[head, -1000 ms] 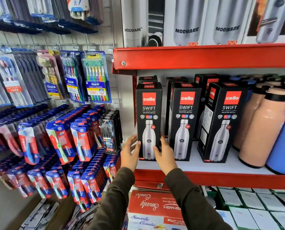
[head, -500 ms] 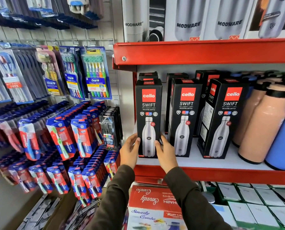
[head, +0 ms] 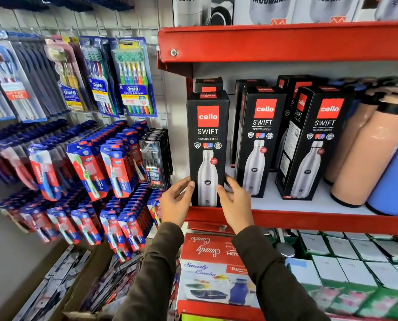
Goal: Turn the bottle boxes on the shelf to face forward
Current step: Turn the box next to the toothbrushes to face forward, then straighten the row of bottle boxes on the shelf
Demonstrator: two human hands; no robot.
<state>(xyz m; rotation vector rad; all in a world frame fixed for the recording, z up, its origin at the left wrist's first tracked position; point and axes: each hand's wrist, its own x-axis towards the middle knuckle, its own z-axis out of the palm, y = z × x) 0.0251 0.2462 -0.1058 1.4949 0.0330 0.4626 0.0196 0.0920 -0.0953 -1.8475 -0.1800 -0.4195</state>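
Clamped between left hand (head: 178, 201) and right hand (head: 236, 202) at the shelf (head: 309, 218) lip, leftmost bottle box (head: 207, 149) now squared label-forward versus a moment ago; right-of-hands box (head: 309, 144) still angled, likely next.

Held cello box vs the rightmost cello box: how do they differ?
Held box sits at the shelf's front edge, gripped low by left hand and right hand; rightmost box stands further back, untouched. Held box shows only its front; rightmost box is angled, showing its left side panel too. Both are upright, black, same print.
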